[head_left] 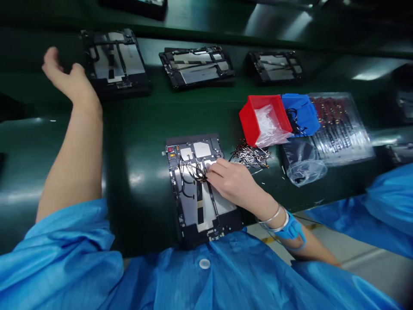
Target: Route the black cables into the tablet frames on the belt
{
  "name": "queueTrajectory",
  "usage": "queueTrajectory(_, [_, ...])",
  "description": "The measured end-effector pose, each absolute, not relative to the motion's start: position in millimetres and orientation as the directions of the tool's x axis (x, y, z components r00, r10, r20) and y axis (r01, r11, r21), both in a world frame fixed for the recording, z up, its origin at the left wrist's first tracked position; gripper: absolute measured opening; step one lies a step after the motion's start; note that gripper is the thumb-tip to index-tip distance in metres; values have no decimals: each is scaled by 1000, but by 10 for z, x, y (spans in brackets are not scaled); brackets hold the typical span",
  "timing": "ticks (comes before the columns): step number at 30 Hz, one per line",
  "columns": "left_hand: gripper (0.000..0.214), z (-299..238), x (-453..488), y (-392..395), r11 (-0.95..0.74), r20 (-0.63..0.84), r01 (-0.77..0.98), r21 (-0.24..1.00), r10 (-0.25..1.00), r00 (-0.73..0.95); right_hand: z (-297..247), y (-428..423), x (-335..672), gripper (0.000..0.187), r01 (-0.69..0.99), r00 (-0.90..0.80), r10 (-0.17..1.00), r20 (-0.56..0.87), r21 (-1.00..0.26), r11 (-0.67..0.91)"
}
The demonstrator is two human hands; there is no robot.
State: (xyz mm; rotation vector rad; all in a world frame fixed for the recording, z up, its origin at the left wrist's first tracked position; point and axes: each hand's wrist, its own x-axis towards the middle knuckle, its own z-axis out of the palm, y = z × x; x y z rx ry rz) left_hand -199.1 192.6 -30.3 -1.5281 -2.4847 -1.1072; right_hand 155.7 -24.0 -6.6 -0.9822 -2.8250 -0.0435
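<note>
An opened tablet [189, 211] lies in front of me with its circuit boards and silver panels showing. Over its upper half, my right hand [230, 178] is closed in a pinch on a small bunch of thin black cables [195, 172]. The fingertips hide the gripped ends. My left hand [69, 79] is stretched out at the far left, fingers apart and holding nothing. It is beside the left edge of another opened tablet [134, 60] at the back; whether they touch I cannot tell.
Further opened tablets [200, 69] [279, 66] stand along the back. To the right are a red bin [250, 118] with clear plastic bags, a blue bin [301, 112] with black cables, a loose cable pile [250, 155], and a clear tray [345, 129]. A blue sleeve [371, 211] reaches in at right.
</note>
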Motion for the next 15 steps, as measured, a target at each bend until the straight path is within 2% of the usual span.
queueTrajectory(1, [11, -246, -1887, 1807, 292, 348, 724, 625, 725, -594, -54, -238, 1545, 27, 603, -788, 596, 158, 1, 797])
queueTrajectory(3, [21, -170, -1648, 1556, 258, 298, 691, 675, 762, -575, -32, -238, 1533, 29, 580, -807, 569, 159, 36, 814])
queueTrajectory(6, [32, -131, -1278, 1154, 80, 227, 731, 678, 923, -312, -16, -237, 1518, 28, 588, -799, 578, 164, 19, 808])
queueTrajectory(8, [23, -120, -1066, 867, -152, 263, 700, 698, 963, -53, -26, -226, 1481, 26, 652, -737, 649, 189, -56, 756])
queueTrajectory(11, [18, -90, -831, 483, -427, 381, 549, 718, 902, 203, -54, -190, 1374, 15, 785, -573, 808, 140, -191, 590])
queueTrajectory(15, [21, -43, -676, 239, -454, 348, 466, 759, 889, 299, -36, -132, 1258, 8, 872, -406, 912, -59, -326, 366])
